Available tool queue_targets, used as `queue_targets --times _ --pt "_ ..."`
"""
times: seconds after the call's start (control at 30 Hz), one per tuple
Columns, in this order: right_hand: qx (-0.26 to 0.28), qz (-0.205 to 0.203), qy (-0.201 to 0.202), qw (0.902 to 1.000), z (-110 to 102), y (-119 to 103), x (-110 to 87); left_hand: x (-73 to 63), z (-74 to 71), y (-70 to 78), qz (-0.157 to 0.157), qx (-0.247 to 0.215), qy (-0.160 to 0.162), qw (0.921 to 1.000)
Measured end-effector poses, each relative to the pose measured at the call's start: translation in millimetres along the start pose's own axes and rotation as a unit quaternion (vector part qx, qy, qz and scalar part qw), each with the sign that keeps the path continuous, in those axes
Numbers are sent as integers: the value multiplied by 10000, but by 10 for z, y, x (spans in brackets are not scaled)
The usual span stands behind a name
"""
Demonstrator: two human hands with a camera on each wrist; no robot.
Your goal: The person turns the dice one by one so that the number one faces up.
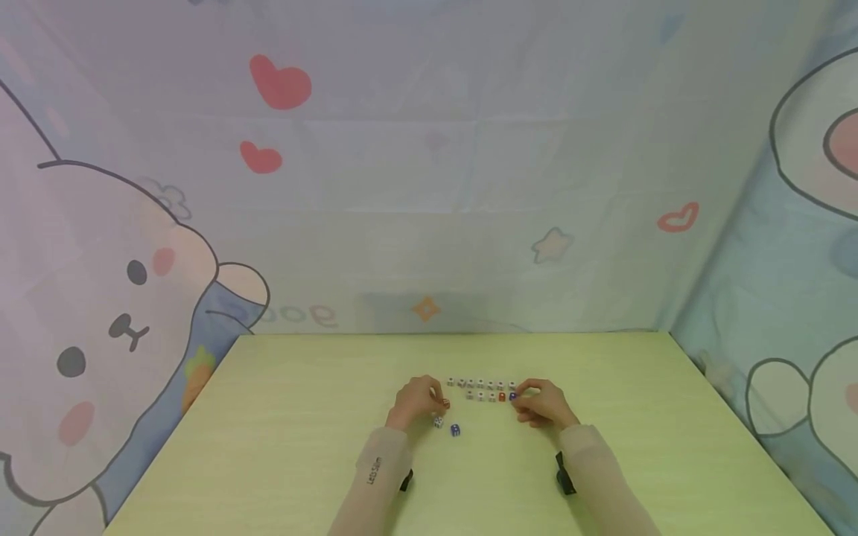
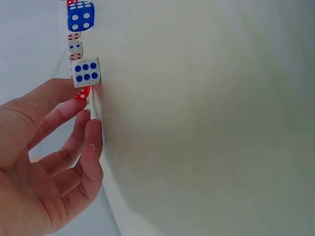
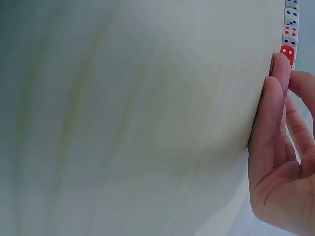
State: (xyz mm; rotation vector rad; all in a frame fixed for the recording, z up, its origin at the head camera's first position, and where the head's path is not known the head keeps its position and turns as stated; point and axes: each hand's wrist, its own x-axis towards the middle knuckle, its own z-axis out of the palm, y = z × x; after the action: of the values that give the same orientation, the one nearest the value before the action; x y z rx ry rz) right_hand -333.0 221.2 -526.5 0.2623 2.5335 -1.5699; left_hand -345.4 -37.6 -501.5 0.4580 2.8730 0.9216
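On the table, my left hand pinches a red die between thumb and fingertips; its other fingers are bent in the left wrist view. Just in front of that hand lie a white die with blue pips and a loose blue die. My right hand has its thumb and finger around another blue die at the right end of the nearer row. Beside that one sits a second red die. In the right wrist view, fingers hide the blue die.
Behind the nearer row runs a longer row of white dice. Three white dice stand left of the red one in the nearer row. The pale yellow table meets a printed cloth backdrop at its far edge.
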Motion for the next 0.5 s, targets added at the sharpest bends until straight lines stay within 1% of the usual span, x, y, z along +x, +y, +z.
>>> queue_targets --times 0.23,0.5 --pt "0 28 -82 10000 -31 2 -15 33 -4 19 40 -19 76 10000" --pt "1 44 -76 10000 -17 -6 -14 58 29 -6 69 -76 -60 9999"
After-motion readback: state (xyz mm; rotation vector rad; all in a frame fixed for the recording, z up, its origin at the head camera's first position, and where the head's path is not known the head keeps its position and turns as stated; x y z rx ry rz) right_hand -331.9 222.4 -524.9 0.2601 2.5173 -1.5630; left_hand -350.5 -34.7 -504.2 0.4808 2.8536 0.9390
